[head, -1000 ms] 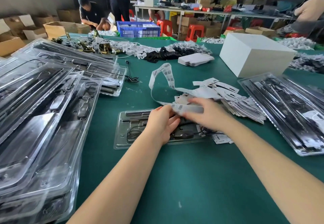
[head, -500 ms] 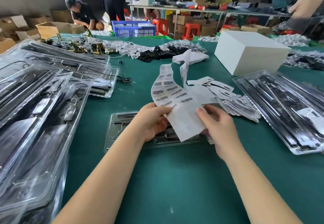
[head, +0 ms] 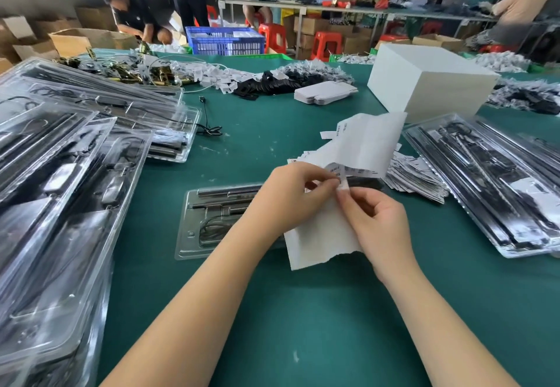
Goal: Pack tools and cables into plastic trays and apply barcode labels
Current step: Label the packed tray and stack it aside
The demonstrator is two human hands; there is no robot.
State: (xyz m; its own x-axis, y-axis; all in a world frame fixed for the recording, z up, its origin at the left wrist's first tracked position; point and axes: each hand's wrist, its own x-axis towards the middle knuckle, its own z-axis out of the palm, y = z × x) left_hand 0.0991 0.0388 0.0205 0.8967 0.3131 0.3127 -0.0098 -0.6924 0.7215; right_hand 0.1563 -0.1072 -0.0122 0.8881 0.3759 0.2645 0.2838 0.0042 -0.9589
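- Since the earlier frame our label sheet (head: 325,235) has folded down, and both hands now meet at its crease.
- Our left hand (head: 292,197) and right hand (head: 377,223) pinch one barcode label (head: 344,187) with fingertips pressed together.
- Beneath the sheet we see a clear tray (head: 194,229) of rods and cable, near the table (head: 303,311) middle.
- Loose labels (head: 415,174) lie beside it; filled tray stacks (head: 60,174) line the left edge.

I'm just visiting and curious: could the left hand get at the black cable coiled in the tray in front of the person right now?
Probably not straight away: the left hand is pinching the label sheet, and hand and sheet hang over the tray. The cable itself lies uncovered.
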